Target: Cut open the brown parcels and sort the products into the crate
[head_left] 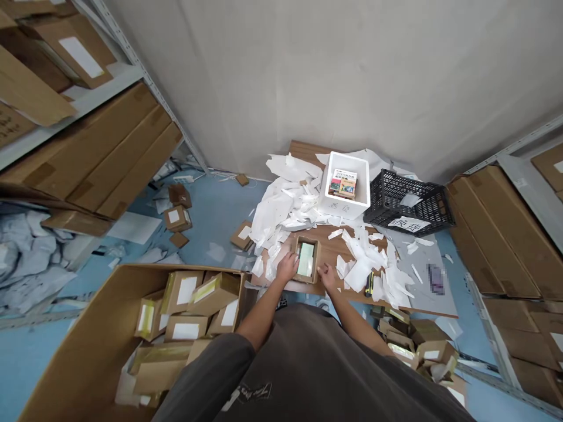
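Observation:
A small open cardboard box (315, 281) sits at the table's near edge in front of me. Inside it lies a pale green flat item (305, 259) with a glossy white patch; its kind I cannot make out. My left hand (287, 267) grips the box's left wall, fingertips over the rim. Beside the lower right corner is my right hand (326, 275), its fingers curled together; anything between them is too small to tell. Torn white paper scraps (277, 205) cover the table to the left and right. A yellow and black cutter (369, 284) lies to the right.
Behind are a white foam box (365, 206) holding small printed boxes and a black plastic crate (382, 217). A large carton (101, 293) of sealed parcels stands at my left. More cardboard boxes (433, 337) lie below the table at right. Loaded shelves flank both sides.

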